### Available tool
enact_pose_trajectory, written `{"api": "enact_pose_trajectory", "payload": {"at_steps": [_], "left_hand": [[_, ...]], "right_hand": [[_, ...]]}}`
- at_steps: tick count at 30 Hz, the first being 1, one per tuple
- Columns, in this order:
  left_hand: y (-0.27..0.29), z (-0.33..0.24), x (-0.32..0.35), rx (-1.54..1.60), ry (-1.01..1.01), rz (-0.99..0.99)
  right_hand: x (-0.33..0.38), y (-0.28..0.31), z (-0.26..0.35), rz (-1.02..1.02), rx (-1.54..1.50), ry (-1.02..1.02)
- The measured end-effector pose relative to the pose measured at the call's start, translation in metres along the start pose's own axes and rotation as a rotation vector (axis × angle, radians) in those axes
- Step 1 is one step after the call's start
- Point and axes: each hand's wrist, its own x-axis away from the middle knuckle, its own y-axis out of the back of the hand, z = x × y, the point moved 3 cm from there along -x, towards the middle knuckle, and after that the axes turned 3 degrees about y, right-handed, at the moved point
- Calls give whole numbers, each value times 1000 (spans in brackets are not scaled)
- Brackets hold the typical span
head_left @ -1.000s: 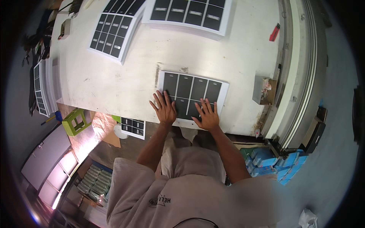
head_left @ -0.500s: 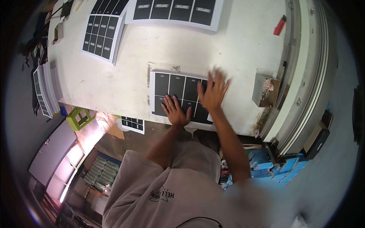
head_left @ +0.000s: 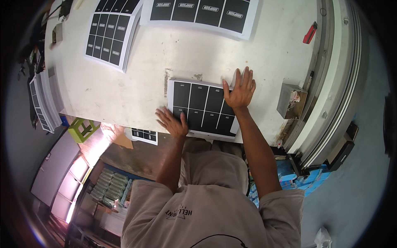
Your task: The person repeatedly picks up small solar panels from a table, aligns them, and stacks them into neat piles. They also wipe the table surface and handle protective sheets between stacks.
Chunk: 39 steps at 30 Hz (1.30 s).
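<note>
A stack of white sheets printed with black rectangles [head_left: 198,98] lies near the front edge of the table. At its lower left corner is my left hand [head_left: 173,124], fingers spread, the thumb over the print and the other fingers on the table side. My right hand [head_left: 240,94] rests at the stack's upper right corner, fingers stretched out and pointing away from me. Its thumb side covers part of the right-hand rectangles. Neither hand grips anything.
Larger printed stacks lie at the far middle [head_left: 200,16] and far left [head_left: 105,39] of the white table [head_left: 144,91]. To the right are a red cutter knife [head_left: 309,33], an open metal box [head_left: 291,101] and a long metal rail [head_left: 331,82]. A green stool [head_left: 82,130] stands below left.
My left hand has slid left from the middle of the print to the stack's left corner. My right hand has moved slightly to the right corner and its motion has slowed.
</note>
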Motion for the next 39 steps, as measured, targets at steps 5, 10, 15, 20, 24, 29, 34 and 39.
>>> {"api": "enact_pose_trajectory", "payload": {"at_steps": [5,10,15,20,24,29,34,39], "left_hand": [[-2,2,-7,127,-138,-61],[0,8,-5,157,-133,-53],[2,8,-6,207,-124,-72],[6,10,-11,228,-108,-76],[8,16,-12,236,-99,-24],[13,16,-6,278,-86,-102],[11,21,-5,298,-68,-97],[9,19,-13,283,-52,-56]], "right_hand": [[-5,-2,11,63,267,29],[-26,-28,67,16,144,65],[-25,-33,67,83,97,108],[-45,-43,102,120,232,97],[-23,-58,146,203,92,44],[-46,-65,155,451,227,-25],[-53,-101,216,345,139,-124],[-45,-100,220,261,165,-54]]}}
